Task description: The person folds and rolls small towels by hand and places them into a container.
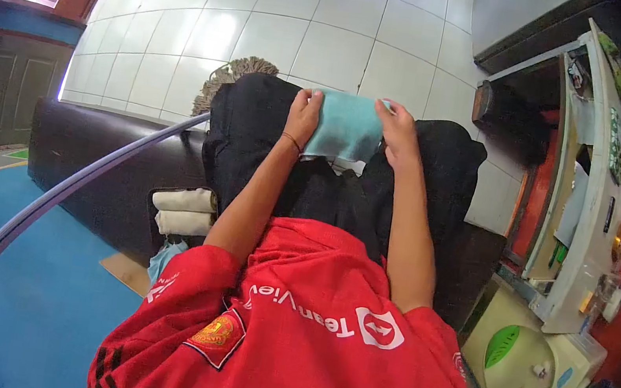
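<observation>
A light teal piece of cloth [348, 124], with dark smudges along its lower part, is spread over my lap. My left hand [303, 119] pinches its left edge between thumb and fingers. At the upper right corner, my right hand [399, 131] has thumb and fingers closed on the same cloth. The cloth hangs fairly flat between both hands, above my black trousers [253, 118]. A strip of white material [350, 165] shows under its lower edge; what it belongs to is hidden.
A string mop [218, 86] lies left of my knees, its long handle [82, 178] crossing the dark bench [111, 142]. Cream rolled cloths [185, 212] sit in a black holder beside my left arm. Right stands a cabinet with an open drawer [568, 167]. White tiles [337, 7] cover the floor.
</observation>
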A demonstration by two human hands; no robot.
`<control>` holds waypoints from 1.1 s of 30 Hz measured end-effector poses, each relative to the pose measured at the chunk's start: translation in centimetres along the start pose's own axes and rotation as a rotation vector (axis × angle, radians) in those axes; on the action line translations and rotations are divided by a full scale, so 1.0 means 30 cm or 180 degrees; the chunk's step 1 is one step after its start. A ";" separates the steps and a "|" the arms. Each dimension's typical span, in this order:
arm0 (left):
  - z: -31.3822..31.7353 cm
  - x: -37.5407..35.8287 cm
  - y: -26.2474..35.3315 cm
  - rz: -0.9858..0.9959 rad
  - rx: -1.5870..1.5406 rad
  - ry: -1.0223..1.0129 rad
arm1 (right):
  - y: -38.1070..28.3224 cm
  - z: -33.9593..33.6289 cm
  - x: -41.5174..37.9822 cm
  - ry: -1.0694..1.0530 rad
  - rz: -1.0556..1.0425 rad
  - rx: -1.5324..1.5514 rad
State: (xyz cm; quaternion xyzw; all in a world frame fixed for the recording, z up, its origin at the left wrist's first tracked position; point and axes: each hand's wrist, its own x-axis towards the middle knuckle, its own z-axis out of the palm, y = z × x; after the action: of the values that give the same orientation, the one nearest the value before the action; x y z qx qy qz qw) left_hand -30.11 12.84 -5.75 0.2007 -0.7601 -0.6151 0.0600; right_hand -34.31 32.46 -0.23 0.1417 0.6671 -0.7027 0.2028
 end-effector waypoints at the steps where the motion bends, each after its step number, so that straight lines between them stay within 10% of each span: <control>1: 0.000 -0.011 0.035 0.0010 -0.0001 0.0007 | 0.020 -0.011 0.015 -0.0174 -0.0303 -0.0048; 7: -0.099 -0.049 0.204 0.0923 -0.0081 0.0361 | -0.093 0.075 -0.067 0.0218 -0.1414 -0.0620; 9: -0.176 -0.047 0.272 0.1900 -0.0164 0.0774 | -0.146 0.141 -0.116 0.0510 -0.2789 -0.0800; 13: -0.398 -0.191 0.399 0.2605 0.1371 0.1465 | -0.188 0.225 -0.221 -0.0298 -0.2910 -0.1053; 21: -0.581 -0.565 0.145 0.1321 0.1968 0.0813 | 0.021 0.274 -0.241 -0.1925 -0.2278 -0.1600; 28: -0.491 -0.527 0.216 0.0134 0.1046 0.1422 | 0.000 0.263 -0.215 -0.2120 -0.0232 -0.0525; 33: -0.494 -0.465 0.289 -0.0175 0.1848 0.1096 | 0.023 0.259 -0.233 -0.1922 -0.0074 -0.0813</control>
State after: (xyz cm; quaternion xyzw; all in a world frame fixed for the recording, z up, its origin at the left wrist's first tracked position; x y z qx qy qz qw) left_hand -14.37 6.05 8.24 0.3307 -0.8766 -0.3315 0.1112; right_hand -27.30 25.39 2.98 -0.1073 0.6612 -0.6258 0.3995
